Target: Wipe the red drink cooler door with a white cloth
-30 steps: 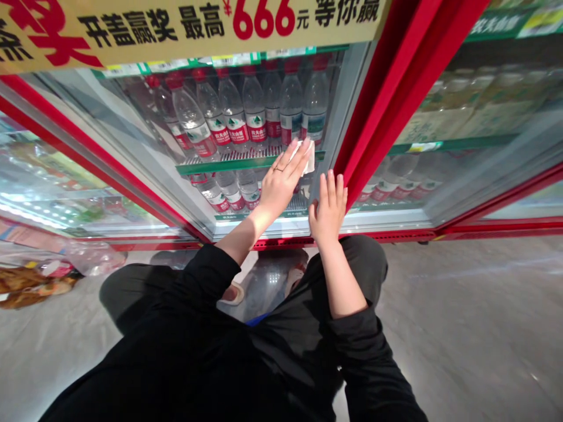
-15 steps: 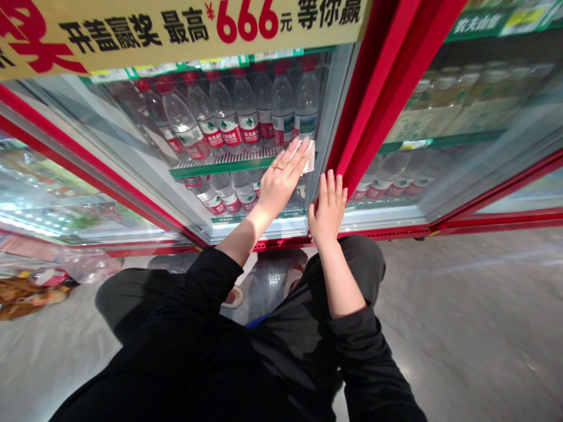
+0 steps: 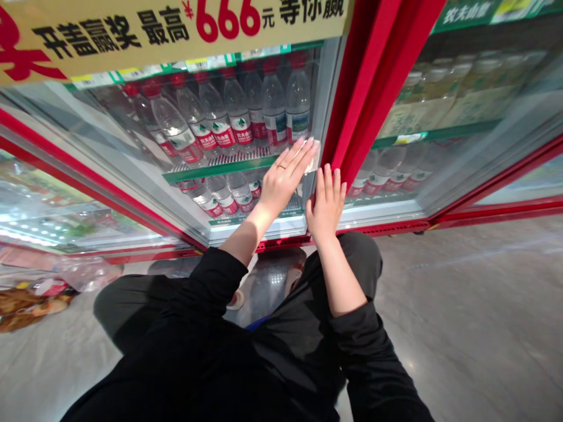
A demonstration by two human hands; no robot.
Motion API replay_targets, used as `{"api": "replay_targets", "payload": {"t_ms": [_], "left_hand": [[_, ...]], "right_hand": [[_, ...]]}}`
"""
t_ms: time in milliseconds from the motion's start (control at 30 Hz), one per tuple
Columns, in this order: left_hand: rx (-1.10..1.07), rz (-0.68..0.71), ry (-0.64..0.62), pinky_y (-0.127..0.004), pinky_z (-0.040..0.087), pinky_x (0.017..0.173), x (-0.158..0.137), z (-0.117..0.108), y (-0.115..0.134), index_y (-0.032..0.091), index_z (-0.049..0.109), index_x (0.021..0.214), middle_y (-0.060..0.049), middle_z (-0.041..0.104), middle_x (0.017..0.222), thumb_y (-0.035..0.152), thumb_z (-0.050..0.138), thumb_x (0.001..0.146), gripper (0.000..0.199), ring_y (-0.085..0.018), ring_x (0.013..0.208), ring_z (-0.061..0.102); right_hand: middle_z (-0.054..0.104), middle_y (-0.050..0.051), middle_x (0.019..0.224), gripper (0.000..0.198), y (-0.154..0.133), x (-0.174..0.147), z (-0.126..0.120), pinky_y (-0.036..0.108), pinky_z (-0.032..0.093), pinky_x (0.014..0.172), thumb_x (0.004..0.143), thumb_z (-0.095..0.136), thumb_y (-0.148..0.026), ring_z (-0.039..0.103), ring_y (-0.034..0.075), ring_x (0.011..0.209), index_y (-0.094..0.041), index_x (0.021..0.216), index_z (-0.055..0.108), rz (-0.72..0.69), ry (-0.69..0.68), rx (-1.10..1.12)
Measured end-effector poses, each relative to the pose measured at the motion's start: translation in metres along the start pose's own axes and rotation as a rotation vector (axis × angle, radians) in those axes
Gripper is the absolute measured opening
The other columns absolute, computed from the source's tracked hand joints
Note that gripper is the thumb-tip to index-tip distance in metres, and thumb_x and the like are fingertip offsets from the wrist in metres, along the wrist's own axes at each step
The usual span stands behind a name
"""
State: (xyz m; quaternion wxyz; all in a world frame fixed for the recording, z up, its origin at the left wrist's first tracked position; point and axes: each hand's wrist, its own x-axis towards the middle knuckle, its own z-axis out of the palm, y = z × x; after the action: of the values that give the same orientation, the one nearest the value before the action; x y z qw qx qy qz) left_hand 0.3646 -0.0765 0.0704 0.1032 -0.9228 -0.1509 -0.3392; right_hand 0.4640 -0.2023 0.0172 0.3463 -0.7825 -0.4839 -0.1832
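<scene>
Nearest you, your left knee [image 3: 116, 302] and right knee [image 3: 365, 264] are spread before the cooler, both just short of its red sill [image 3: 382, 230]. Grey floor [image 3: 466, 316] extends to the right of your right knee; beyond your left knee, a clear plastic bag [image 3: 88, 272] lies by the sill.

Farther on, your right hand [image 3: 325, 202] is unclenched, fingers extended upward and thumb set apart, lying along the red post [image 3: 349, 117] where it meets the door edge; you grasp nothing with it. Your left hand [image 3: 284, 179] is flat, fingers straight, covering a white cloth [image 3: 314, 155] against the glass [image 3: 143, 143] rather than closing round it. The cloth projects past your fingertips at the right, near the door's grey frame [image 3: 323, 105]. Room on that side is narrow, the right fingertips being just beside the cloth; leftward, the glass runs on well past your wrist.

Behind the glass, a green shelf edge [image 3: 220, 170] divides an upper row of red-capped bottles [image 3: 237, 117] from a lower row. A yellow banner [image 3: 132, 38] crosses the door above your hands.
</scene>
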Motion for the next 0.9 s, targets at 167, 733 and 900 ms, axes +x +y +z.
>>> {"api": "replay_targets", "payload": {"t_ms": [167,733,900], "left_hand": [[-0.142,-0.049,0.027,-0.047,0.029,0.144,-0.021,0.003,-0.011,0.018,0.054,0.162,-0.007,0.046,0.176,0.014,0.012,0.117,0.061,-0.015,0.172,0.022],[-0.287,-0.011,-0.038,-0.056,0.025,0.146,-0.031,0.029,0.001,0.028,0.023,0.179,0.001,0.028,0.181,0.01,0.023,0.114,0.068,-0.021,0.172,0.018],[-0.263,0.105,-0.02,-0.049,0.042,0.14,-0.016,0.015,-0.001,0.023,0.05,0.166,-0.002,0.045,0.173,0.013,0.022,0.117,0.058,-0.02,0.166,0.036]], "right_hand": [[0.04,0.012,0.182,0.081,0.003,0.001,0.002,0.061,0.02,0.141,0.09,0.045,-0.014,0.023,0.026,0.175,-0.018,0.172,0.041,-0.008,0.034,-0.013],[0.043,0.013,0.18,0.081,0.01,-0.006,-0.006,0.067,0.029,0.138,0.096,0.043,-0.016,0.029,0.03,0.173,-0.022,0.177,0.033,0.045,0.06,0.019],[0.044,0.015,0.179,0.079,0.005,-0.006,-0.007,0.068,0.031,0.138,0.098,0.043,-0.016,0.033,0.031,0.171,-0.021,0.177,0.034,0.047,0.06,0.031]]}}
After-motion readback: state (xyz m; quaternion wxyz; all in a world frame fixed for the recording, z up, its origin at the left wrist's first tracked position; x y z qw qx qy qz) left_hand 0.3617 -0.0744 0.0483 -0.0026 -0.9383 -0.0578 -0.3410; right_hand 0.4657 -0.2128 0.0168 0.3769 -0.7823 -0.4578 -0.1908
